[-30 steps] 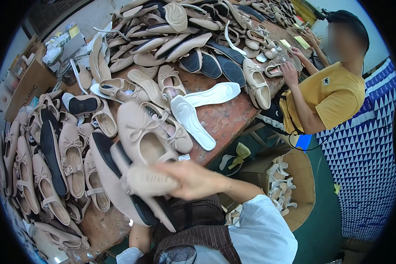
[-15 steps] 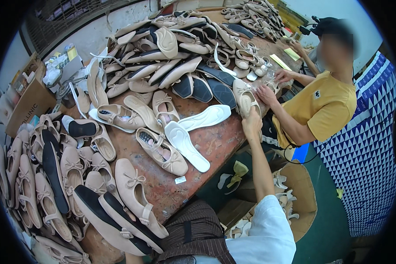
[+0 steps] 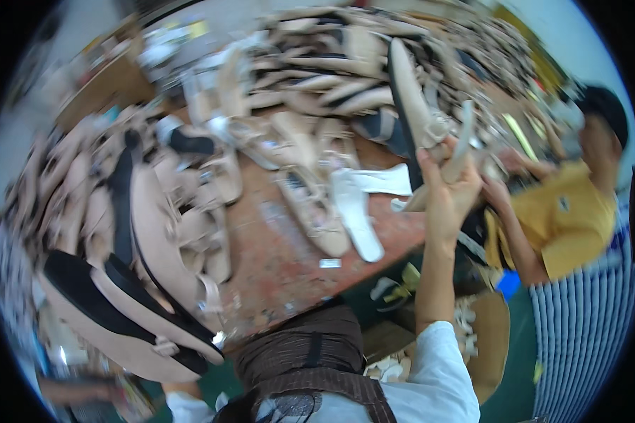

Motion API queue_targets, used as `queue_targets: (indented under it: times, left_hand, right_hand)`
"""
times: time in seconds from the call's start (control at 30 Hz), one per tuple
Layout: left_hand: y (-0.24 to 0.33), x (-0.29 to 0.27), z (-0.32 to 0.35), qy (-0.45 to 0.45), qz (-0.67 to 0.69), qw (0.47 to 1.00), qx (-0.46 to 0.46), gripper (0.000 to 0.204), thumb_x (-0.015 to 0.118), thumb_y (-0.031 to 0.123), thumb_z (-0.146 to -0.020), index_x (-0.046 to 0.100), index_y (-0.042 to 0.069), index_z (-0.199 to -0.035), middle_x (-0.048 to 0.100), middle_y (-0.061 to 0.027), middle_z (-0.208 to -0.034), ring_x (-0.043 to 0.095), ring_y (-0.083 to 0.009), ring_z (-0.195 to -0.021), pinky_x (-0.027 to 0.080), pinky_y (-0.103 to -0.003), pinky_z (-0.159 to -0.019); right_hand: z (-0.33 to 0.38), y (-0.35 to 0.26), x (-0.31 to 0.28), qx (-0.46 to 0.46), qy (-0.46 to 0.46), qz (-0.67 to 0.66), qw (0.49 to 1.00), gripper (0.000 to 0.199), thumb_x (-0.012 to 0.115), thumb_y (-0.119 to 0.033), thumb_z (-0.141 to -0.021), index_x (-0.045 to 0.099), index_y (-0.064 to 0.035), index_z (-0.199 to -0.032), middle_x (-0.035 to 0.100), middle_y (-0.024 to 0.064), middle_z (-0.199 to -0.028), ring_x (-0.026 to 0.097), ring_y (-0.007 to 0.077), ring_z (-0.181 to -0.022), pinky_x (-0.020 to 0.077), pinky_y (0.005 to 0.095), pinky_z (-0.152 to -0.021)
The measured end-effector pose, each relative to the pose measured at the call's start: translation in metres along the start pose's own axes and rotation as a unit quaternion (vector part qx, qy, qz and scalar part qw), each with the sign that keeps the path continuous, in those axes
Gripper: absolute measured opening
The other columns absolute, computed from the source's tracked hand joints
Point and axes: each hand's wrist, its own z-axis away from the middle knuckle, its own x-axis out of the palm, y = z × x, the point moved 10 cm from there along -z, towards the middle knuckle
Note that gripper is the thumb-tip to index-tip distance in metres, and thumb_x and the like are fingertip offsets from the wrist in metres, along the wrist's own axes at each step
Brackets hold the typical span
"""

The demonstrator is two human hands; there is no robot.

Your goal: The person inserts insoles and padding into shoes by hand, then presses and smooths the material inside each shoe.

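My right hand (image 3: 450, 190) is closed round a beige flat shoe (image 3: 415, 99) with a black sole, its toe pointing up. A pale curved piece (image 3: 463, 137) shows beside the same hand, too blurred to name. At lower left, my left hand (image 3: 180, 387) is mostly hidden under several beige flats it holds, black soles turned partly up, one shoe (image 3: 159, 225) standing tilted on end. Between the hands a beige flat with a bow (image 3: 312, 211) lies on the worn reddish table (image 3: 261, 282), next to white insoles (image 3: 358, 218).
A big pile of beige shoes (image 3: 324, 70) covers the back of the table; another heap (image 3: 70, 162) fills the left. A person in a yellow shirt (image 3: 578, 218) works at the right. Below stands a cardboard box (image 3: 490, 331) of pale scraps.
The right hand has lifted its shoe off the table's right side and tipped it upward. The shoes in my left hand have moved left. The whole view has swung left and is blurred.
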Motion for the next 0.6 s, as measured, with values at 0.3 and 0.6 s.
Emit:
queue_targets:
  times: [0.3, 0.6]
  left_hand:
    - [0.320, -0.188, 0.114, 0.333, -0.485, 0.768, 0.252, 0.064, 0.058, 0.046, -0.099, 0.051, -0.002, -0.141, 0.062, -0.0178, -0.126, 0.060, -0.0348, -0.120, 0.052, -0.045, -0.100]
    - [0.370, -0.350, -0.043, 0.357, -0.668, 0.639, 0.135, 0.065, 0.060, 0.047, -0.098, 0.054, -0.004, -0.138, 0.064, -0.0178, -0.121, 0.061, -0.0318, -0.119, 0.052, -0.041, -0.099]
  right_hand:
    - [0.053, -0.190, 0.283, -0.155, -0.210, -0.308, 0.915, 0.035, 0.080, 0.002, -0.083, 0.070, 0.0050, -0.117, 0.070, 0.0029, -0.102, 0.062, 0.0070, -0.093, 0.0471, 0.0210, -0.083]
    - [0.153, -0.294, 0.522, -0.259, -0.393, -0.115, 0.875, 0.024, 0.066, -0.013, -0.082, 0.071, 0.0021, -0.100, 0.072, 0.0271, -0.092, 0.070, 0.0443, -0.089, 0.0547, 0.0495, -0.081]
